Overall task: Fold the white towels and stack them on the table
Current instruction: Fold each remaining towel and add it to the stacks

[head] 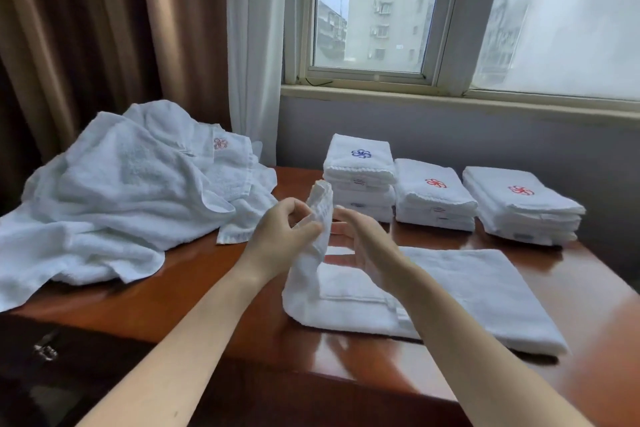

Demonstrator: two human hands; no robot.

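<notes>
A heap of unfolded white terry towels (121,191) is sprawling over the glossy reddish-brown wooden table (194,288) at ten o'clock from the hands, one corner showing a pale red embroidered pinwheel. At twelve to two o'clock three stacks are sitting in a row near the wall. They are the tall stack of folded white towels with a blue pinwheel emblem (360,180), the middle stack with a red emblem (433,194) and the right stack with a red emblem (519,204). Small sewn tags are peeking from their folded edges, but the print is too small to read.

The half-folded white terry towel (467,295) is lying flat at four o'clock, thick and looped, with its left end standing up between the hands. The left hand (287,229) is pinching that raised end with curled fingers and thumb. The right hand (360,243) is hovering just beside it with its fingers straight and relaxed, holding nothing.

Brown pleated curtains (86,28) and a white sheer curtain (252,45) are hanging at eleven o'clock beside a white-framed window (446,21).
</notes>
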